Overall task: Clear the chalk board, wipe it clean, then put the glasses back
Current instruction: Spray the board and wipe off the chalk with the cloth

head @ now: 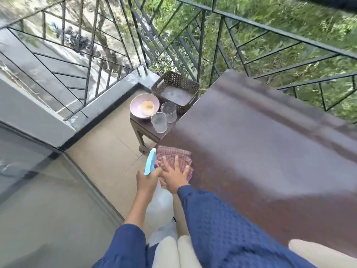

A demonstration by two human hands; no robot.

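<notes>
While motion smeared most of the head view, fine detail was poor, but the grips read clearly enough.

Right hand (176,174): flat, fingers straight and spread, palm pressing a pink checked cloth (173,153) onto the near left corner of the chalk board (251,142). No finger curled round the cloth.

Left hand (147,178): fist closed round the neck of a spray bottle (150,161). The blue trigger head pointed up and away, its nozzle just beside the cloth's left edge. The pale bottle body hung below the fist, partly hidden behind the right wrist. Whether the two hands touched, I could not tell.

Board: dark brown, blurred, with a pale sheen across the middle, possibly wet film or glare. Its right and near edges were cut off by the frame and by the blue sleeve (231,229).

Two clear glasses (168,112) stood upright off the board, just beside each other on a low dark side table (144,125) past the board's left edge. A pink bowl (135,109) holding a small tan cup (147,107) sat to their left, and a dark perforated basket (173,74) sat behind them. The table's right part was hidden under the board. A black railing (270,28) ran beyond.
</notes>
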